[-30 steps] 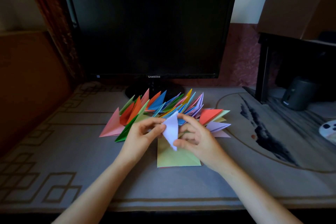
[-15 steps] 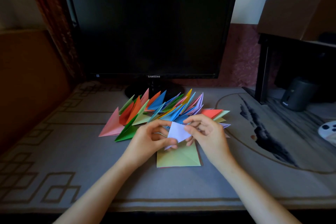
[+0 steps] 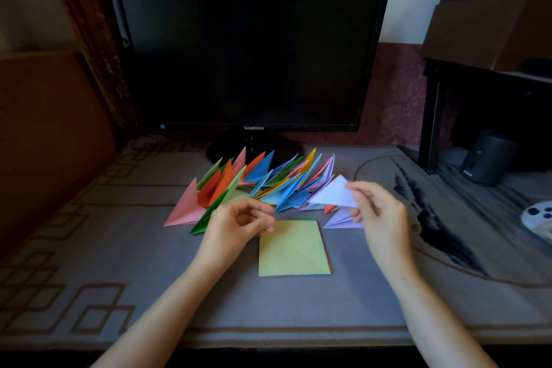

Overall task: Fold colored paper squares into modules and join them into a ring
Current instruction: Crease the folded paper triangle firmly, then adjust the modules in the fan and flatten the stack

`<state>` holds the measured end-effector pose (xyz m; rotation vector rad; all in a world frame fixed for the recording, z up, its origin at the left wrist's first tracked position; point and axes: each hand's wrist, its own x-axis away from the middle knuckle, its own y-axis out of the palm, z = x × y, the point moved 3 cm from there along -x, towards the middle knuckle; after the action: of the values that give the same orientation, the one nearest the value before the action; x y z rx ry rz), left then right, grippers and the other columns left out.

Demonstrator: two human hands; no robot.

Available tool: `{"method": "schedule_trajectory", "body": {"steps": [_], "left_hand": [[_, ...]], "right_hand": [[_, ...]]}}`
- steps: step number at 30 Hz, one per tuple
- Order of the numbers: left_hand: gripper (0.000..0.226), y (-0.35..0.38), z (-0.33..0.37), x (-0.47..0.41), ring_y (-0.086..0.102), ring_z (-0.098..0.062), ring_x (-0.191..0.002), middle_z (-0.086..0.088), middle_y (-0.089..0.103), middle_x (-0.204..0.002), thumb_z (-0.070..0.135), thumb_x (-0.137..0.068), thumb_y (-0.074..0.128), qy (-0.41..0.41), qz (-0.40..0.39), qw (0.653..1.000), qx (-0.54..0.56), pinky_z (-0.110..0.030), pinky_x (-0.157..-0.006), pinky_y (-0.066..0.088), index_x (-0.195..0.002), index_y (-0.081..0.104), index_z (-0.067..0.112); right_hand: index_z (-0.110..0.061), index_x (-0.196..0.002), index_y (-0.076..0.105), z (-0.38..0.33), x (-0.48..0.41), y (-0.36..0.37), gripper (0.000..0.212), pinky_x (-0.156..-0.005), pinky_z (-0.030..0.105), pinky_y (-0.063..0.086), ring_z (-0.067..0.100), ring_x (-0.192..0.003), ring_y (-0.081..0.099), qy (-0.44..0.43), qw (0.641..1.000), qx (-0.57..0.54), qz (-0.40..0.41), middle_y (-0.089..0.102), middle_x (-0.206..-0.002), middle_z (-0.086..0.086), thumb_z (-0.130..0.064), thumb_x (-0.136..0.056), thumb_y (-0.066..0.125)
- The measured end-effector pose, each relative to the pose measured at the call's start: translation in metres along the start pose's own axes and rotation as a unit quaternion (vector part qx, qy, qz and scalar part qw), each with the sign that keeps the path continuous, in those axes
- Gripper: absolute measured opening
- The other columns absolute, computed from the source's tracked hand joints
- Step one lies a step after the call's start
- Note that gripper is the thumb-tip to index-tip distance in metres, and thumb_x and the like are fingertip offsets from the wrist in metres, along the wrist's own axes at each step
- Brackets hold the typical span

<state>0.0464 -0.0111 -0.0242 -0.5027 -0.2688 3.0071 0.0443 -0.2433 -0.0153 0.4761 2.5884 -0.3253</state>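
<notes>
The right hand [image 3: 382,212] pinches a pale lavender folded module [image 3: 333,194] by its right-hand corner, thumb and fingertips closed on the paper. It holds the module off the desk, beyond and to the right of the stack of paper squares [image 3: 294,251]. The left hand [image 3: 236,221] hovers at the stack's far left corner with its fingers loosely curled and nothing in them.

Beyond the stack lies a fanned row of finished modules [image 3: 263,182] in pink, orange, green, blue, yellow and purple, their points aimed away from the stack. A second lavender module [image 3: 343,219] lies flat just right of the stack, under the right hand. The stack's top sheet is yellow-green, with other colours showing at its edges. Further beyond the stack stands a dark Samsung monitor [image 3: 248,48], and far to the right of the stack are a black speaker [image 3: 487,158] and a paint palette [image 3: 537,215].

The step in hand looks like setting a just-folded module down with the others, so folding seems well along and joining is not yet begun. The next move probably calls for laying this piece at the right end of the row without knocking its neighbours. The free left hand could then peel only the top sheet off the stack
</notes>
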Motion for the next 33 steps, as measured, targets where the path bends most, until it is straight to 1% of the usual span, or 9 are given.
{"method": "schedule_trajectory", "body": {"steps": [4,8,13,16,19,22,27,30,33], "left_hand": [[0.015,0.001,-0.005,0.0,0.065,-0.008,-0.08,0.005,0.071,-0.089,0.007,-0.083,0.068,0.071,-0.023,0.987,-0.146,-0.02,-0.074,0.052,-0.092,0.07,0.018],[0.018,0.001,-0.016,-0.004,0.058,0.0,-0.096,0.016,0.065,-0.102,0.03,-0.081,0.071,0.105,-0.056,0.969,-0.218,-0.021,-0.085,0.047,-0.098,0.07,0.027],[0.072,0.004,-0.023,-0.002,0.041,0.009,-0.11,0.022,0.052,-0.113,0.082,-0.061,0.051,0.109,-0.107,0.951,-0.269,-0.002,-0.095,0.024,-0.109,0.066,0.032],[0.088,0.006,-0.028,-0.003,0.037,0.003,-0.115,0.023,0.046,-0.119,0.09,-0.056,0.043,0.114,-0.113,0.938,-0.308,-0.002,-0.098,0.018,-0.118,0.062,0.031],[0.094,0.006,-0.032,-0.004,0.037,-0.004,-0.121,0.018,0.046,-0.126,0.092,-0.056,0.037,0.102,-0.119,0.933,-0.325,-0.018,-0.106,0.025,-0.122,0.059,0.03],[0.098,0.007,-0.032,-0.004,0.035,-0.006,-0.123,0.013,0.047,-0.131,0.093,-0.056,0.033,0.09,-0.126,0.93,-0.333,-0.021,-0.106,0.025,-0.127,0.056,0.029],[0.098,0.008,-0.03,-0.004,0.035,-0.006,-0.122,0.013,0.046,-0.13,0.093,-0.058,0.03,0.097,-0.131,0.927,-0.337,-0.018,-0.104,0.024,-0.127,0.057,0.028],[0.095,0.008,-0.032,-0.004,0.038,-0.008,-0.121,0.012,0.049,-0.129,0.092,-0.059,0.031,0.1,-0.127,0.93,-0.331,-0.023,-0.106,0.028,-0.124,0.059,0.028],[0.091,0.007,-0.031,-0.005,0.04,-0.008,-0.119,0.011,0.052,-0.127,0.091,-0.06,0.035,0.107,-0.121,0.934,-0.319,-0.024,-0.105,0.03,-0.121,0.06,0.028]], "right_hand": [[-0.023,-0.09,0.068,0.011,-0.003,-0.006,0.025,-0.064,0.02,0.041,0.01,-0.073,0.055,0.0,0.987,0.155,0.032,0.067,-0.089,-0.006,-0.002,-0.089,0.054],[-0.027,-0.088,0.071,0.014,0.0,-0.007,0.02,-0.063,0.028,0.036,0.02,-0.084,0.047,0.011,0.928,0.373,0.02,0.069,-0.084,-0.007,-0.012,-0.085,0.059],[-0.025,-0.095,0.073,0.023,0.002,-0.003,0.02,-0.079,0.029,0.037,0.022,-0.093,0.04,0.014,0.903,0.429,-0.031,0.066,-0.104,-0.003,-0.015,-0.085,0.061],[-0.024,-0.109,0.071,0.029,0.002,0.003,0.026,-0.09,0.028,0.032,0.026,-0.101,0.037,0.01,0.899,0.434,-0.062,0.059,-0.11,0.002,-0.017,-0.087,0.06],[-0.025,-0.117,0.066,0.036,0.002,0.005,0.03,-0.095,0.031,0.029,0.027,-0.105,0.034,0.004,0.894,0.442,-0.073,0.053,-0.113,0.004,-0.019,-0.089,0.059],[-0.023,-0.118,0.066,0.038,0.001,0.005,0.03,-0.096,0.035,0.029,0.026,-0.107,0.031,-0.01,0.895,0.443,-0.054,0.052,-0.117,0.006,-0.02,-0.089,0.06],[-0.019,-0.106,0.071,0.009,0.002,0.005,0.03,-0.089,0.032,0.027,0.024,-0.103,0.033,-0.157,0.911,0.377,0.061,0.057,-0.114,0.006,-0.02,-0.084,0.051],[-0.021,-0.102,0.07,-0.012,0.008,0.011,0.033,-0.091,0.03,0.03,0.024,-0.104,0.036,-0.229,0.917,0.324,0.051,0.053,-0.115,0.002,-0.017,-0.083,0.043],[-0.021,-0.098,0.071,-0.016,0.014,0.024,0.028,-0.092,0.028,0.032,0.02,-0.103,0.038,-0.27,0.914,0.303,-0.016,0.054,-0.111,-0.002,-0.019,-0.087,0.045]]}}
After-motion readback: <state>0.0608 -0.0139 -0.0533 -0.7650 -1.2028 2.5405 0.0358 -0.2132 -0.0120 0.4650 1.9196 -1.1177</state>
